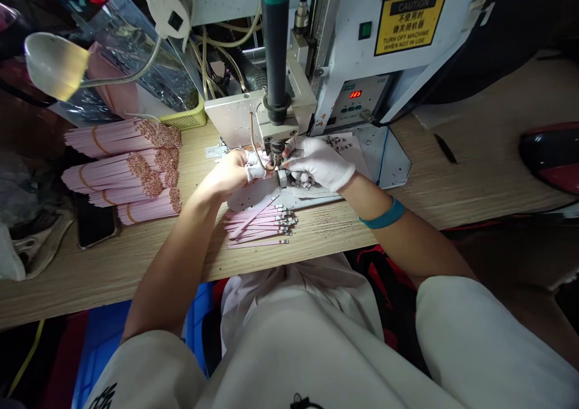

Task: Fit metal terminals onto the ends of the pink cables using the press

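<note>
My left hand (235, 171), bare but for white finger cots, pinches a pink cable end right under the soldering head (277, 149) of the machine. My right hand (322, 163), in a white glove, has its fingers closed around a small metal connector (282, 177) held against that same spot. Both hands meet on the machine's metal base plate (253, 198). A fan of finished pink cables with metal connectors (262, 223) lies on the wooden bench just in front of my hands. A teal band sits on my right wrist.
Bundles of pink cables (126, 171) with bare copper ends are stacked at the left, beside a phone (94, 225). A gooseneck lamp (54, 65) hangs at upper left. The machine carries a yellow caution label (409, 20) and a red digit display (355, 94). A black pen (446, 148) lies right.
</note>
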The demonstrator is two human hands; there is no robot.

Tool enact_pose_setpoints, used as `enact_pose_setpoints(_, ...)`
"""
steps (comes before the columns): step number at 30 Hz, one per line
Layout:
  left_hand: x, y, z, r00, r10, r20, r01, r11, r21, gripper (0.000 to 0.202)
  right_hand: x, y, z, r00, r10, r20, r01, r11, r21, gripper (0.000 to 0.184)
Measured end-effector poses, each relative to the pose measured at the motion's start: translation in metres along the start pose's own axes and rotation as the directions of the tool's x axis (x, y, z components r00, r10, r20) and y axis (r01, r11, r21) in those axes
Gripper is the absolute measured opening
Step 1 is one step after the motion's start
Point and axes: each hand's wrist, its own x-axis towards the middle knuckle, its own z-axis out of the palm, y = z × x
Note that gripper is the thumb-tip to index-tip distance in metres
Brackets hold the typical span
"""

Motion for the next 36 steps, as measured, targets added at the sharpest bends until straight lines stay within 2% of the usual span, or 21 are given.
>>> enact_pose_setpoints(5,0.002,-0.003,0.001,0.999,0.035,0.010,-0.035,0.999,-0.002,0.023,-0.001,-0.001,0.005,0.999,0.045,-0.018,-0.044,0.999,0.018,0.023)
enact_pose_setpoints(8,0.002,-0.004,-0.002,1.000,0.029,0.006,-0.029,0.999,0.023,0.025,-0.003,-0.006,0.000,0.999,0.047,0.001,-0.047,0.998,-0.035,0.020)
enact_pose_setpoints(10,-0.003,-0.001,-0.005,0.999,0.047,0.003,-0.047,0.993,0.110,0.026,-0.008,-0.013,-0.010,1.000,0.015,-0.017,-0.016,0.995,-0.103,0.016)
enact_pose_setpoints(12,-0.012,0.004,-0.007,0.996,0.085,0.030,-0.090,0.960,0.263,0.026,-0.014,-0.019,-0.021,1.000,-0.011,-0.029,0.006,0.987,-0.160,0.011)
enact_pose_setpoints(13,-0.017,0.006,-0.008,0.993,0.095,0.067,-0.113,0.928,0.356,0.026,-0.016,-0.021,-0.027,1.000,0.000,-0.003,-0.001,0.983,-0.184,0.009)
enact_pose_setpoints(15,-0.027,0.011,-0.005,0.984,0.068,0.163,-0.148,0.824,0.547,0.024,-0.020,-0.023,-0.034,0.991,0.058,0.120,-0.024,0.965,-0.261,0.008)
enact_pose_setpoints(17,-0.036,0.013,0.001,0.976,0.015,0.218,-0.172,0.673,0.720,0.017,-0.020,-0.020,-0.037,0.966,0.114,0.234,-0.024,0.934,-0.358,0.011)
enact_pose_setpoints(18,-0.040,0.013,0.005,0.974,-0.001,0.225,-0.181,0.591,0.786,0.017,-0.019,-0.019,-0.038,0.963,0.124,0.237,-0.021,0.918,-0.397,0.012)
enact_pose_setpoints(20,-0.046,0.013,0.012,0.973,-0.018,0.230,-0.196,0.458,0.867,0.024,-0.016,-0.016,-0.040,0.986,0.098,0.133,-0.024,0.881,-0.473,0.016)
enact_pose_setpoints(22,-0.051,0.013,0.018,0.966,-0.041,0.255,-0.217,0.401,0.890,0.025,-0.013,-0.015,-0.043,1.000,-0.008,-0.019,-0.005,0.815,-0.579,0.018)
enact_pose_setpoints(24,-0.054,0.016,0.019,0.961,-0.061,0.270,-0.224,0.401,0.888,0.026,-0.010,-0.015,-0.043,0.987,-0.153,-0.058,0.069,0.712,-0.699,0.016)
enact_pose_setpoints(26,-0.056,0.018,0.017,0.957,-0.064,0.283,-0.231,0.423,0.877,0.026,-0.007,-0.013,-0.040,0.965,-0.263,-0.021,0.151,0.617,-0.772,0.013)
enact_pose_setpoints(30,-0.051,0.017,0.008,0.968,-0.084,0.235,-0.166,0.487,0.858,0.030,0.001,-0.002,-0.022,0.942,-0.335,0.019,0.195,0.502,-0.843,0.016)
enact_pose_setpoints(32,-0.042,0.013,0.005,0.990,-0.012,0.142,-0.117,0.508,0.853,0.033,0.005,0.004,-0.014,0.944,-0.329,0.030,0.185,0.450,-0.874,0.019)
enact_pose_setpoints(34,-0.032,0.006,0.004,0.994,0.105,0.024,-0.073,0.493,0.867,0.030,0.008,0.006,-0.010,0.946,-0.320,0.044,0.185,0.425,-0.886,0.021)
enact_pose_setpoints(36,-0.021,0.000,0.005,0.982,0.183,-0.038,-0.054,0.475,0.878,0.026,0.007,0.004,-0.010,0.945,-0.326,0.036,0.195,0.470,-0.861,0.018)
